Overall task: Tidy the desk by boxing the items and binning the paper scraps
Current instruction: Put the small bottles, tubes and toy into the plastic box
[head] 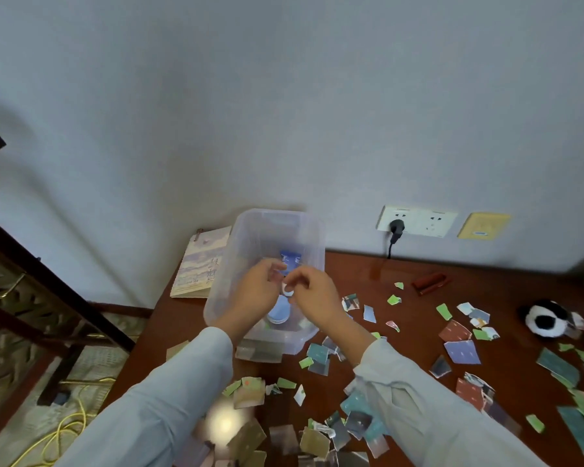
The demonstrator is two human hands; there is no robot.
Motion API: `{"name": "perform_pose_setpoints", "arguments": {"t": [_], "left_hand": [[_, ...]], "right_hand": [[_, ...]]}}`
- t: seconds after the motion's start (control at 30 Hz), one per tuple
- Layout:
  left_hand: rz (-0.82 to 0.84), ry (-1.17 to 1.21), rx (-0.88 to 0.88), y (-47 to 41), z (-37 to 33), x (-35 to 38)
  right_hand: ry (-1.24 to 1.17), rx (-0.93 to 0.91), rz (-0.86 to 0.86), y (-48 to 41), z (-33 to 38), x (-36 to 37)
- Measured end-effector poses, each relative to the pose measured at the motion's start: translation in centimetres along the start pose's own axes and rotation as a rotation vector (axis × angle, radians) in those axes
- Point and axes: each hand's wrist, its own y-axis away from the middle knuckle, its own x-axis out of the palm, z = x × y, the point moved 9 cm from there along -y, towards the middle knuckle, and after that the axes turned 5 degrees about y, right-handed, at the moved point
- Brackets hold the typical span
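Observation:
A clear plastic box (312,237) stands at the back left of the brown desk (418,345). Both hands hover over its opening. My right hand (312,293) pinches a small white round item (288,290) between its fingertips. Close beside it, my left hand (257,291) has its fingers curled near the same item; whether it touches it I cannot tell. Inside the box lie a dark blue packet (292,259) and a pale blue round thing (279,313). Torn paper scraps (462,352) in several colours are scattered over the desk to the right and front.
A book (199,264) leans against the wall left of the box. A red-brown stapler-like object (430,283) lies at the back. A panda plush (547,318) sits at the right. A wall socket with a black plug (397,227) is behind. Yellow cable (64,429) lies on the floor left.

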Motion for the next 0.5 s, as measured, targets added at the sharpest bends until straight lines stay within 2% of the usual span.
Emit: {"name": "perform_pose_setpoints", "arguments": {"t": [0.07, 0.17, 0.5], "left_hand": [[-0.026, 0.1, 0.043, 0.3, -1.9, 1.7], [0.008, 0.214, 0.059, 0.8, -4.5, 5.5], [0.164, 0.268, 0.06, 3.2, -11.0, 19.8]], "right_hand": [[-0.05, -0.003, -0.112, 0.9, -1.2, -3.1], [-0.042, 0.024, -0.183, 2.5, -3.6, -7.4], [-0.016, 0.155, -0.222, 7.0, -13.0, -20.0]]}}
